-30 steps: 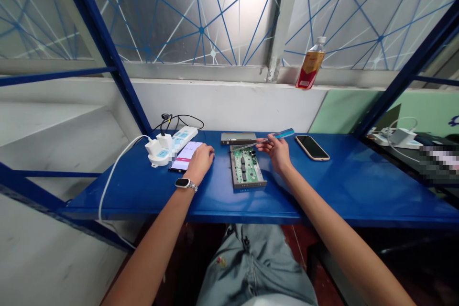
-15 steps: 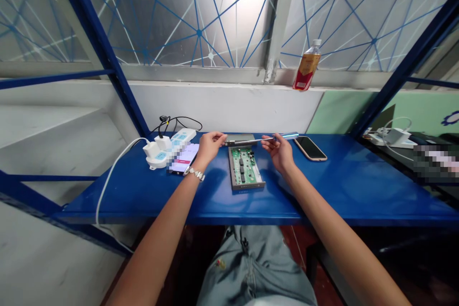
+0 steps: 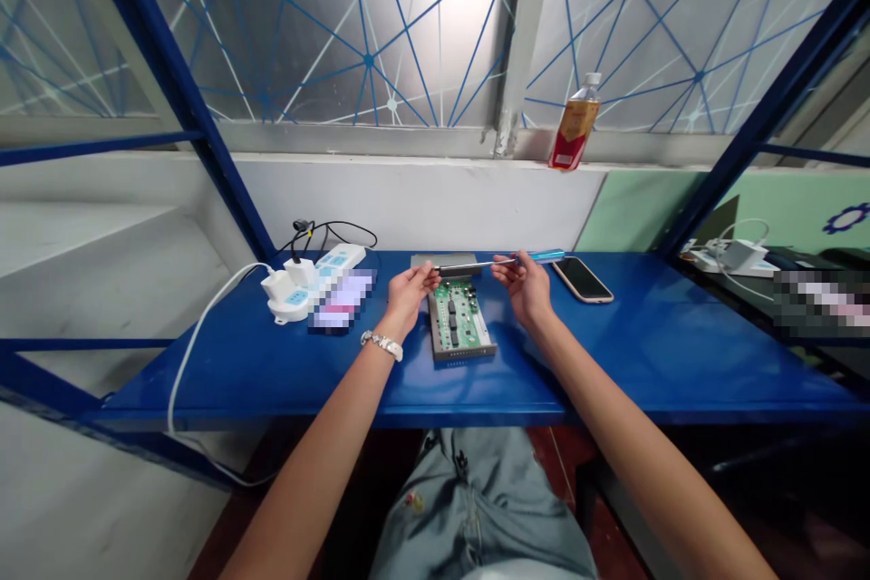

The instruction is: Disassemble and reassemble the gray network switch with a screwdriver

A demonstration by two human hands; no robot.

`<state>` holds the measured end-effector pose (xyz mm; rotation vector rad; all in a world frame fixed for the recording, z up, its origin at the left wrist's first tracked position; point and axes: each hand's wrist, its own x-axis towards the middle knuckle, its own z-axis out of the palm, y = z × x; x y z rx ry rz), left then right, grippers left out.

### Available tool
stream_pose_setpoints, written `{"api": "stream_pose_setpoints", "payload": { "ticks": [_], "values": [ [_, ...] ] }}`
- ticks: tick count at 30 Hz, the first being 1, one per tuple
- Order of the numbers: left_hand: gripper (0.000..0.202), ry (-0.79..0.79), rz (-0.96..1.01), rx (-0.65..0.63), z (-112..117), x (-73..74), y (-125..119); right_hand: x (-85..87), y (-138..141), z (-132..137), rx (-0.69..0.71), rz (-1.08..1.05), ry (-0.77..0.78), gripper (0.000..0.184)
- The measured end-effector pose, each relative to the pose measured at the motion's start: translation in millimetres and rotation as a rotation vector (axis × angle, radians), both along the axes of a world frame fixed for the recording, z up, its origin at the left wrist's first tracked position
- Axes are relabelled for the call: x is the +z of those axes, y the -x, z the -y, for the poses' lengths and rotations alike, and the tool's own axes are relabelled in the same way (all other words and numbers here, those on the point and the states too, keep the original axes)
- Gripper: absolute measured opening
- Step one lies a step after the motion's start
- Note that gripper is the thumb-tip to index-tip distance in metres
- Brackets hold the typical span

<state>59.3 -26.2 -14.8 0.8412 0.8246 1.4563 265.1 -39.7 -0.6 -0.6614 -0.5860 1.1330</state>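
Observation:
My right hand (image 3: 526,292) is closed around a screwdriver (image 3: 542,257) with a translucent blue handle. Its long shaft points left, almost level, above the far end of an opened metal case. My left hand (image 3: 408,297), with a bracelet at the wrist, pinches its fingertips together at the screwdriver's tip; whatever is between them is too small to make out. Beneath and between both hands lies the case, with a green circuit board (image 3: 460,315) bearing several black chips exposed inside. A grey metal cover (image 3: 445,261) sits just behind it, partly hidden by the shaft.
To the left are a white power strip (image 3: 331,267) with plugged-in adapters and a phone with a lit screen (image 3: 342,301). A dark-screened phone (image 3: 583,279) lies right of my right hand. A drink bottle (image 3: 575,122) stands on the ledge behind the blue table (image 3: 652,353).
My left hand has moved right, bringing its pinched fingers to the screwdriver's tip. My right hand keeps the screwdriver at nearly the same place. The whole view has shifted slightly.

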Motion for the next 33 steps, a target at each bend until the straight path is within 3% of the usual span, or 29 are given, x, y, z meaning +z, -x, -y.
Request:
{"api": "stream_pose_setpoints", "payload": {
  "ticks": [33],
  "values": [
    [0.024,-0.03,-0.011,0.037,0.5,-2.9,-4.7,0.0,-3.0,-0.6,0.027,-0.042,0.046,0.014]
  ]
}}
